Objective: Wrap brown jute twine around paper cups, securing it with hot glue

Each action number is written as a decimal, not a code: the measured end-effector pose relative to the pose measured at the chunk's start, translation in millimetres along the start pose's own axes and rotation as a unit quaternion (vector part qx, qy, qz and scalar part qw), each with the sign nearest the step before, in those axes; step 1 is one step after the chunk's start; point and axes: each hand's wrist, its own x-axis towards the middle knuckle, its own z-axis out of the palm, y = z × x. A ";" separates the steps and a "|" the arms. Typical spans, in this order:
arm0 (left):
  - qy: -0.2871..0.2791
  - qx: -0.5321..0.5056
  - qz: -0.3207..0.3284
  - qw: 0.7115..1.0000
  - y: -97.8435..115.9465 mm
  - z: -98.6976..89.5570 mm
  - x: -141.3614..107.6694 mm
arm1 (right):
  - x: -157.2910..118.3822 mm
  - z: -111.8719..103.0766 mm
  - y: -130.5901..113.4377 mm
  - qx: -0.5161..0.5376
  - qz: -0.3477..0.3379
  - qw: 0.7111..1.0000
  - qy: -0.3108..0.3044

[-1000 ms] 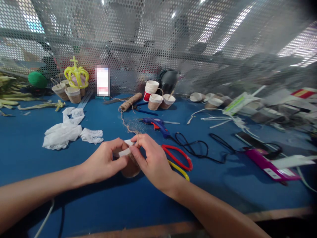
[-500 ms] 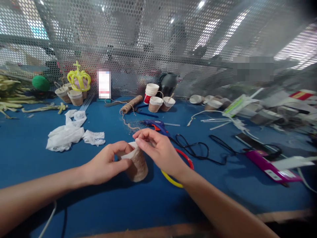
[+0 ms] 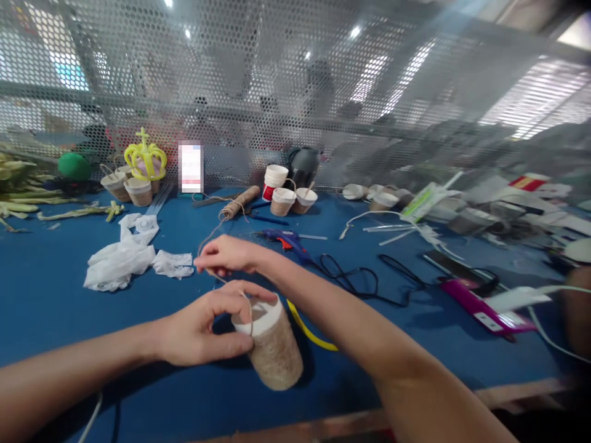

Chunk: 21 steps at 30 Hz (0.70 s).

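My left hand grips the rim of a twine-wrapped cup, thumb outside and fingers over the white edge. The cup tilts with its open white mouth toward the upper left. A strand of twine loops over the rim beside my left fingers. Beyond the cup, my right hand is closed on the twine, which runs between the two hands and back to a twine roll lying farther off.
A blue glue gun with a black cable lies right of my right hand. White cloth is at the left. Small cups stand at the back. A yellow ring lies beside the cup. A magenta power strip sits at the right.
My right hand has moved from the cup's rim away to the left, drawing the twine along. The cup sits nearer and a little to the right, tilted more. The view has shifted slightly.
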 end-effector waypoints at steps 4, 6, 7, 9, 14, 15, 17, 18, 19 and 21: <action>0.014 0.013 0.008 1.000 -1.7 -0.2 1.1 | 1.0 0.1 15.3 -0.070 0.046 0.996 0.007; 0.036 0.016 -0.002 0.999 -5.0 -1.6 2.7 | -10.6 -12.3 18.1 -0.094 0.063 0.991 0.077; 0.049 0.015 -0.007 0.999 -7.4 -2.6 3.5 | -18.6 -21.2 19.4 -0.103 0.073 0.985 0.119; 0.077 0.012 -0.013 0.997 -13.3 -4.6 4.7 | -36.8 -41.1 24.3 -0.129 0.094 0.964 0.213; 0.121 0.036 -0.015 0.992 -26.3 -8.8 6.0 | -76.6 -72.7 60.9 -0.193 0.152 0.902 0.354; 0.124 0.043 -0.020 0.991 -27.7 -9.3 6.2 | -80.8 -73.6 70.3 -0.194 0.162 0.900 0.355; 0.126 0.058 -0.029 0.990 -29.6 -10.1 6.5 | -84.6 -71.7 86.3 -0.185 0.172 0.896 0.364; 0.128 0.066 -0.031 0.989 -30.3 -10.4 6.6 | -84.7 -70.0 91.8 -0.175 0.176 0.895 0.370; 0.130 0.073 -0.032 0.988 -30.8 -10.7 6.8 | -84.2 -68.3 95.4 -0.161 0.178 0.895 0.377; 0.134 0.085 -0.036 0.987 -31.7 -11.1 7.1 | -83.2 -65.7 96.0 -0.124 0.178 0.896 0.388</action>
